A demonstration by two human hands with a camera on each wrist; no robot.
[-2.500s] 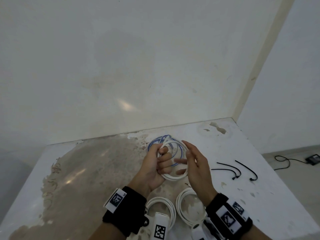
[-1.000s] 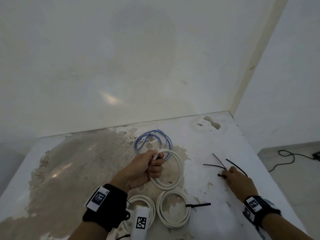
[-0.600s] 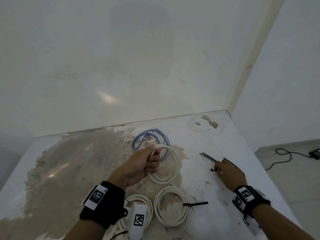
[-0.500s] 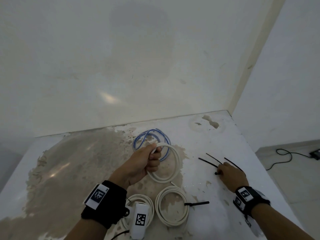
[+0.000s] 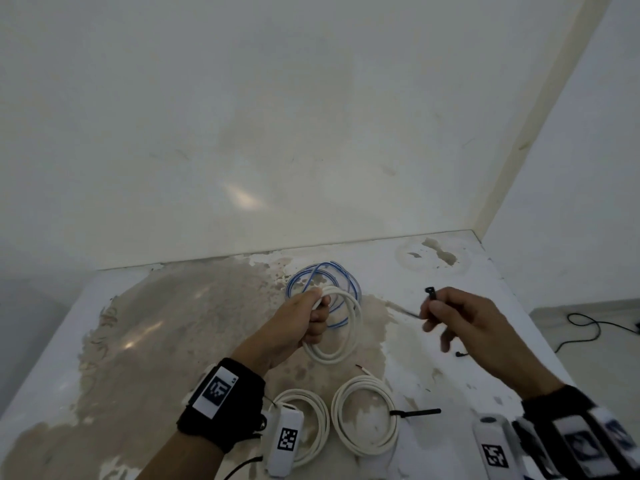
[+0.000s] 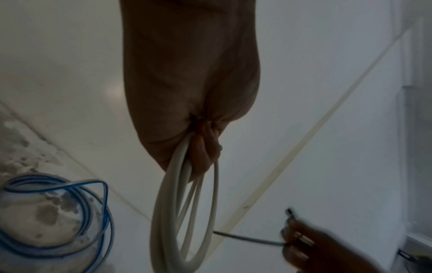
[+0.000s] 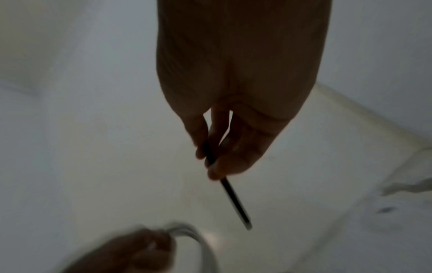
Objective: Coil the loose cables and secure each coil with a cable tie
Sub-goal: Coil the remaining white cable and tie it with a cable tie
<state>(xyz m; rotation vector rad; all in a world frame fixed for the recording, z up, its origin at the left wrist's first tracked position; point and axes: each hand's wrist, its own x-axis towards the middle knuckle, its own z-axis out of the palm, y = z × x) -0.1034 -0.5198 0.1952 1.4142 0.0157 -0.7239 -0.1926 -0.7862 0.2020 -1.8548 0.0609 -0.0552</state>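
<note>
My left hand (image 5: 308, 317) grips a white cable coil (image 5: 341, 341) at its top and holds it above the table; the left wrist view shows the loops of this white cable coil (image 6: 187, 221) hanging from the fist. My right hand (image 5: 450, 317) pinches a black cable tie (image 5: 429, 294) between thumb and fingers, its tail pointing left toward the coil. In the right wrist view the black cable tie (image 7: 231, 192) juts out past the fingertips. A loose blue cable (image 5: 325, 275) lies coiled on the table behind the white coil.
Two white coils lie near the front edge: one (image 5: 308, 427) partly under my left wrist, one (image 5: 363, 414) bound with a black tie (image 5: 415, 412). The table (image 5: 138, 323) is stained white, set in a wall corner. A black cord (image 5: 588, 327) lies on the floor right.
My right hand has lifted a black cable tie off the table at the right and carried it left toward the white coil. The left hand still holds the coil.
</note>
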